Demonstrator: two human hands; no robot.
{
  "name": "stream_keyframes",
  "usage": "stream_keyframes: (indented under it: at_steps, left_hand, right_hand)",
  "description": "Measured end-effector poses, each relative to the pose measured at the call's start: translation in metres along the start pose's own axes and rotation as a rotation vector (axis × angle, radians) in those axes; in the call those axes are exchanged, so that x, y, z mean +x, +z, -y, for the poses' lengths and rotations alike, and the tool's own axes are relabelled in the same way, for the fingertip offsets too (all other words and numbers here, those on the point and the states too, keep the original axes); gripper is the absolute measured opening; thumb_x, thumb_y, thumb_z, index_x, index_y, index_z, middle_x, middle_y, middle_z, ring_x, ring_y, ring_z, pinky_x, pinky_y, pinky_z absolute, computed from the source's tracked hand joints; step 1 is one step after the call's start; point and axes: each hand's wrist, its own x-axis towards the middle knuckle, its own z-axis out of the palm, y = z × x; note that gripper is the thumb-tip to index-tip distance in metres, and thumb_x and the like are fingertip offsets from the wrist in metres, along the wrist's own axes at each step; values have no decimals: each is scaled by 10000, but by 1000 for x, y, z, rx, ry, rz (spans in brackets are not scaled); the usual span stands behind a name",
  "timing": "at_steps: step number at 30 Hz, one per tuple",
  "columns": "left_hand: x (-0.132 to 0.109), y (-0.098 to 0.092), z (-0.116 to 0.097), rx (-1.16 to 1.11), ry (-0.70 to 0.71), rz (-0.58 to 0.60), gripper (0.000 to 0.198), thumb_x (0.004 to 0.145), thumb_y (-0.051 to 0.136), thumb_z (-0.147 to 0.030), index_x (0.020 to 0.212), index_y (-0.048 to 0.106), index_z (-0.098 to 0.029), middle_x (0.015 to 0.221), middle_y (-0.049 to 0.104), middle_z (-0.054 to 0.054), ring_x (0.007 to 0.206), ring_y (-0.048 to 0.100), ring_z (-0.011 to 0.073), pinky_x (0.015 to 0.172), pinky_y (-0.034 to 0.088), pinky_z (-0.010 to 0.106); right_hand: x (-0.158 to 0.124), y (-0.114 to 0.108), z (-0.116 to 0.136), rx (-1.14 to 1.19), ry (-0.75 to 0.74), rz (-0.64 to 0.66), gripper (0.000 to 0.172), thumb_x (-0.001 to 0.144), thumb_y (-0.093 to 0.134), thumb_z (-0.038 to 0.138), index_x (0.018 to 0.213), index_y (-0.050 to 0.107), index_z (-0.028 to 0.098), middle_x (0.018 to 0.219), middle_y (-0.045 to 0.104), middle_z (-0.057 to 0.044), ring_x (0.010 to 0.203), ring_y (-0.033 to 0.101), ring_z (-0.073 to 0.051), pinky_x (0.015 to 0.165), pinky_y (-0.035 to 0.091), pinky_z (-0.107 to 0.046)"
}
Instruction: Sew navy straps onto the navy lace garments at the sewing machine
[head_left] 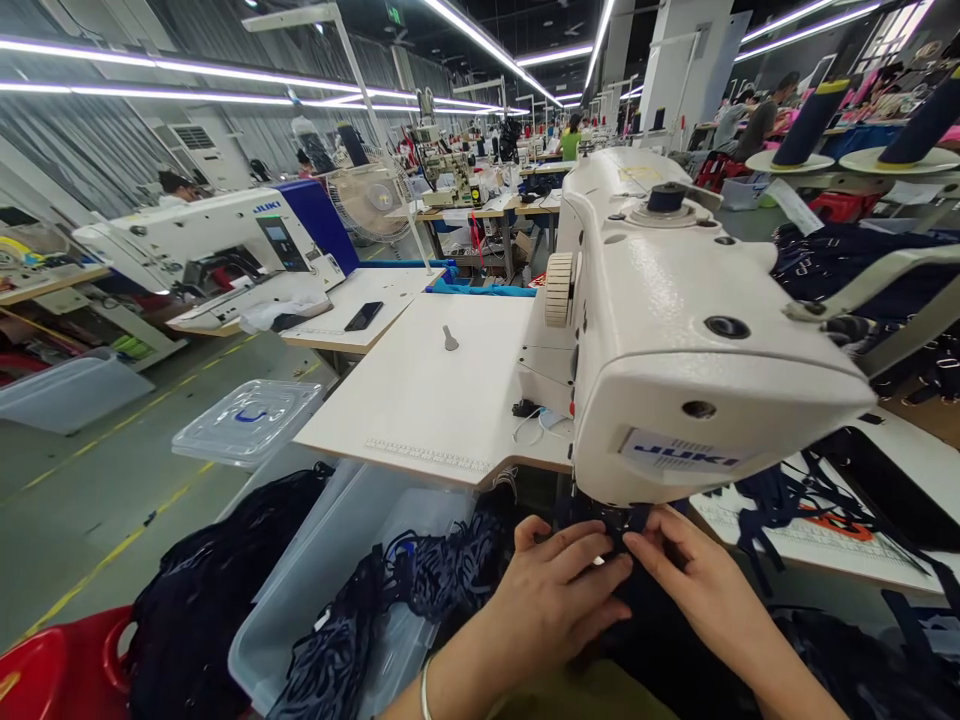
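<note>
The white JUKI sewing machine [735, 400] stands right before me, its head overhanging both hands. Beneath it, my left hand [559, 585] has its fingers bent and pressed onto dark navy fabric [637, 600] near the needle area. My right hand [694, 570] pinches the same fabric from the other side, thumb and forefinger together close to the left fingertips. The machine's head and my fingers hide the needle and most of the piece. More dark cloth hangs down toward my lap.
A clear plastic bin [262, 640] with bundled navy straps [450, 565] stands at lower left, beside a red stool [67, 665]. Orange-handled scissors [840, 522] and navy strips [787, 500] lie at right. The white tabletop [405, 390] carries a small grey tool [450, 340].
</note>
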Motion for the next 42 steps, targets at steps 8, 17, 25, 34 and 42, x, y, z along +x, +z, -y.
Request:
stream_keyframes:
  at_steps: [8, 17, 25, 34, 42]
  left_hand:
    - [15, 3, -13, -205, -343, -160, 233, 863, 662, -379, 1050, 632, -245, 967, 659, 31, 922, 531, 211, 807, 419, 367]
    - [9, 7, -14, -151, -152, -382, 152, 965, 496, -210, 929, 643, -197, 865, 647, 29, 790, 592, 138, 740, 396, 312]
    - [3, 13, -13, -222, -125, -321, 195, 965, 474, -156, 1111, 599, -188, 883, 635, 40, 763, 580, 129, 756, 408, 299]
    - [8, 7, -17, -278, -157, -278, 156, 973, 500, -226, 990, 647, -178, 822, 637, 28, 743, 592, 120, 742, 404, 280]
    - [5, 9, -23, -399, -261, -214, 74, 923, 579, -235, 897, 644, -210, 820, 664, -13, 717, 606, 117, 718, 398, 271]
  right_hand:
    - [-16, 1, -3, 47, -144, -27, 124, 905, 560, 334, 845, 636, 257, 872, 644, -22, 829, 639, -178, 708, 537, -231]
    - [-23, 1, -1, -14, -389, -169, 67, 862, 615, 260, 823, 664, 285, 781, 683, 3, 710, 667, -170, 663, 560, -242]
    - [-26, 2, -4, -87, -479, -218, 68, 854, 620, 225, 849, 663, 278, 776, 694, 10, 698, 670, -157, 716, 559, -259]
    - [-27, 3, 1, -81, -435, -196, 83, 877, 607, 242, 930, 652, 286, 841, 677, -5, 783, 668, -162, 706, 561, -212]
    - [-27, -1, 7, -22, -298, 26, 62, 923, 530, 253, 919, 590, 269, 870, 621, -2, 785, 633, -138, 687, 526, -186]
